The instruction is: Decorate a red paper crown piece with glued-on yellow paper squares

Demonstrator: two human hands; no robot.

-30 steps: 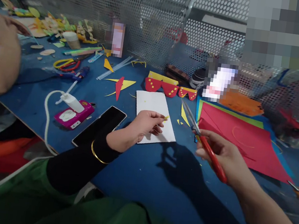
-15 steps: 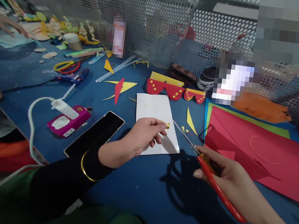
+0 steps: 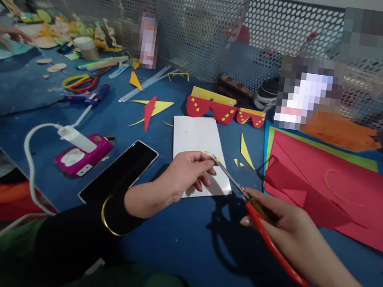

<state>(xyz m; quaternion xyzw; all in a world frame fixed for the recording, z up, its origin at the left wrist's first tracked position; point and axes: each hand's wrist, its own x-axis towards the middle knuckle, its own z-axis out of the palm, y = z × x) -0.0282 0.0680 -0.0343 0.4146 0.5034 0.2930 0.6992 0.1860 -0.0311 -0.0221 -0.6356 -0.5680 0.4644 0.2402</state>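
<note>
Over a white card (image 3: pixel 197 137), my left hand (image 3: pixel 187 173) is closed in a pinch on a tiny yellow paper piece. My right hand (image 3: pixel 286 226) grips scissors (image 3: pixel 271 246) with red handles, and their blade tips reach my left fingertips. Small yellow bits lie on the card. Behind it stand a larger red and yellow paper mask (image 3: pixel 211 108) and a smaller one (image 3: pixel 250 117), both dotted with yellow squares. A yellow paper sliver (image 3: pixel 246 151) lies right of the card.
Left of the card are a black phone (image 3: pixel 120 169), a purple power socket (image 3: pixel 84 153) with a white cable, and a glue gun (image 3: pixel 94 95). Red paper sheets (image 3: pixel 331 180) lie at the right. A person's hand (image 3: pixel 6 32) is at the far left.
The scissors in my right hand have moved left and up, bringing their tips to my left fingertips. My left hand has stayed nearly in place. The view has shifted slightly.
</note>
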